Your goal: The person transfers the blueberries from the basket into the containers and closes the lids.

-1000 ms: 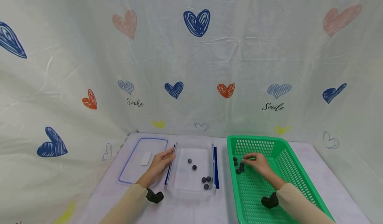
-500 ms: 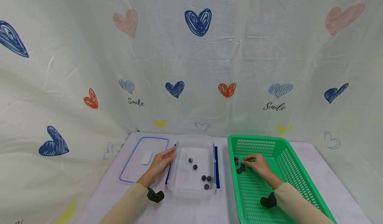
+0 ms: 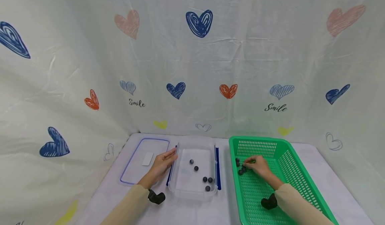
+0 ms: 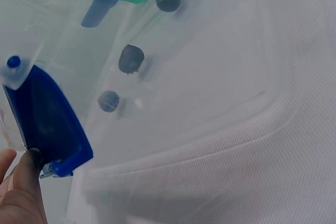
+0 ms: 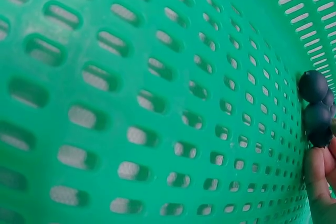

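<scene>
My left hand (image 3: 162, 164) grips the left side of a clear plastic container (image 3: 192, 195), its fingertips at the rim by a blue latch (image 4: 52, 121). Inside this container lie several blueberries (image 3: 196, 168), spread out over the floor. My right hand (image 3: 259, 166) reaches into a green basket (image 3: 255, 191) and pinches a blueberry (image 5: 318, 121) between thumb and fingertips, low at the left wall. Other blueberries (image 5: 313, 86) cluster right beside it, partly hidden by the fingers in the head view.
A clear lid (image 3: 135, 165) with a blue seal lies flat to the left of the container, partly behind my left hand. Another blue latch (image 3: 218, 168) hangs on the container's right side, facing the basket. A white curtain (image 3: 192, 64) with printed hearts hangs behind the table.
My right fingertips have lowered slightly onto the blueberries at the basket's left wall and now pinch one. My left hand and the container have stayed in place.
</scene>
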A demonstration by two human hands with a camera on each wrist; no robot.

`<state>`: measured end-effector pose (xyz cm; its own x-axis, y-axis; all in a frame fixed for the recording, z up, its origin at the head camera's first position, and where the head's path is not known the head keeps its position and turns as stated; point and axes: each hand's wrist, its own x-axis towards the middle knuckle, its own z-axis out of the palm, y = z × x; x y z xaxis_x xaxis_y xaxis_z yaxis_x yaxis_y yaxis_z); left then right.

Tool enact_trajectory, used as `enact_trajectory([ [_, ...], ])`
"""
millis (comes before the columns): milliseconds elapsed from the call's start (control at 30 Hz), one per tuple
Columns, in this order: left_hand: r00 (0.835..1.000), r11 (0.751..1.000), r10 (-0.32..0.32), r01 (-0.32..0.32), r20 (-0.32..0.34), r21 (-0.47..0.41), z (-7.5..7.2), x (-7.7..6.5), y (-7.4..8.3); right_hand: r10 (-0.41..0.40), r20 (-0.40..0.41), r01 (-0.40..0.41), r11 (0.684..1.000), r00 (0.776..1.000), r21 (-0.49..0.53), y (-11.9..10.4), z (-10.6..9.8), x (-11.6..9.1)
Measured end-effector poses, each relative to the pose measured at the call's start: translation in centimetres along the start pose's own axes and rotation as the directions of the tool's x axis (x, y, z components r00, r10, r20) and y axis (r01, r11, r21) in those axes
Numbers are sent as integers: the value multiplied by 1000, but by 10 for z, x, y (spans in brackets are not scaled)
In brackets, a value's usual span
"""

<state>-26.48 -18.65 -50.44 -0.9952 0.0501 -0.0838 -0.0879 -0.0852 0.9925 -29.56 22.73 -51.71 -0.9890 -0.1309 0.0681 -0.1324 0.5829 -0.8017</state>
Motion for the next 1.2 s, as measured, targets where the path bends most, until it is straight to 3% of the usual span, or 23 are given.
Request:
enact_trajectory([
  [433,1000,1000,1,0,-21,14,1,-1,-2,-17,-2,18,998,1000,61,4,-2,1],
  [700,1000,1000,4,-4,-18,3,1,-1,-1,15,6,-16,994,1000,108,0,-8,0],
  [967,995,996,86,-87,41,7,-2,-3,-4,-1,-4,2,989,1000,149,-1,-15,2],
  [1200,1000,1000,22,-22,0,-12,1,-1,-1,-12,3,11,990,1000,142,-7,-26,1],
])
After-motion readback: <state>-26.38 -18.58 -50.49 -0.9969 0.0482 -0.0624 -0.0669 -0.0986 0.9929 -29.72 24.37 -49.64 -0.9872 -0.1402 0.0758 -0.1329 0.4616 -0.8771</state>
